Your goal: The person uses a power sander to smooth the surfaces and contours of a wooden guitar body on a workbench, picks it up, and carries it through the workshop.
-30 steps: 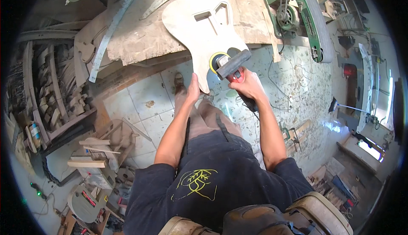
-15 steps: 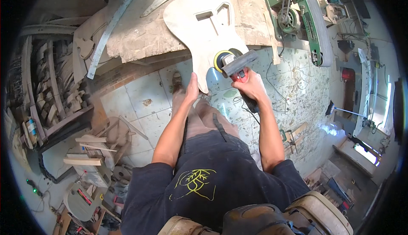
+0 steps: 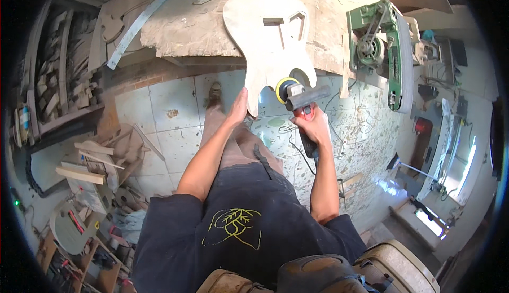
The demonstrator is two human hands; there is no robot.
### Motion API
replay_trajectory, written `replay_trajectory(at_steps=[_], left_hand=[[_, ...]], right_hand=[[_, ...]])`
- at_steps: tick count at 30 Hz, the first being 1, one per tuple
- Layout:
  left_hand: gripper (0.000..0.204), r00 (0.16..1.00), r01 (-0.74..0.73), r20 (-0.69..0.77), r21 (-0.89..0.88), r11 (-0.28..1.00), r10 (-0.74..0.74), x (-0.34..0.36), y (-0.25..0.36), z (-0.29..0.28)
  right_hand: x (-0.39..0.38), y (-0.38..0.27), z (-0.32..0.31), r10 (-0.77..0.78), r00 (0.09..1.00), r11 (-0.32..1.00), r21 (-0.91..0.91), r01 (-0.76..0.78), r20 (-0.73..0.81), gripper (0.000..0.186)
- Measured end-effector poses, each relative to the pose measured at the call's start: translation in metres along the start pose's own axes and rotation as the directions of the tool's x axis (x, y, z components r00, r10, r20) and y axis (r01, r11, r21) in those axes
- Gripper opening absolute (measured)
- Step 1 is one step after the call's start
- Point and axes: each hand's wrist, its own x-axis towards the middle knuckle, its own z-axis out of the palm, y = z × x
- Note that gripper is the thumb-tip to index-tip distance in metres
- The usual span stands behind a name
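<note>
A pale wooden guitar body (image 3: pixel 254 33) with routed cavities lies on the workbench, its horns jutting past the front edge. My left hand (image 3: pixel 239 107) is closed on the tip of the longer, left horn. In my right hand (image 3: pixel 316 126) is a red and black power sander (image 3: pixel 303 114), gripped round its body. Its round yellow-edged pad (image 3: pixel 282 89) stands on edge in the gap between the two horns, at or very near the wood; exact contact cannot be made out. A dark cylindrical piece (image 3: pixel 307 98) sits across the sander's head.
On the bench (image 3: pixel 175 36), a long metal strip (image 3: pixel 143 25) lies at the left and a green belt sander (image 3: pixel 371 49) stands at the right. A cord (image 3: pixel 290 140) hangs below the sander. Wood offcuts (image 3: pixel 82 175) are piled at the lower left.
The view has shifted, so bench and guitar body appear further right. My left hand keeps its hold on the horn; the sander remains between the horns, its pad slightly further from the right horn.
</note>
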Motion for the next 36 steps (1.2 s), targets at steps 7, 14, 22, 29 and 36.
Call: replay_trajectory(at_steps=[7,14,22,29,36], left_hand=[[0.086,0.995,-0.052,-0.074,0.143,0.988,0.063,-0.025,0.042,0.008],[0.089,0.990,0.010,-0.136,0.295,0.956,0.032,-0.035,0.063,-0.010],[0.091,0.993,0.004,-0.117,0.290,0.957,0.032,-0.024,0.051,-0.024],[0.092,0.982,0.061,-0.191,0.300,0.952,-0.003,-0.012,0.028,-0.031],[0.090,0.984,-0.011,-0.163,0.346,0.938,0.071,-0.006,0.017,-0.039]], right_hand=[[0.011,-0.008,-0.001,-0.015,1.000,1.000,0.016,0.015,0.016,0.069],[0.013,-0.025,0.001,-0.072,0.991,0.997,0.043,0.068,0.111,0.070],[0.005,-0.029,0.013,-0.099,0.986,0.995,0.000,0.100,0.132,0.071],[0.023,-0.023,0.008,-0.081,0.994,0.996,-0.015,0.083,0.073,0.070],[0.015,-0.016,0.001,-0.046,0.997,0.999,0.024,0.044,0.058,0.071]])
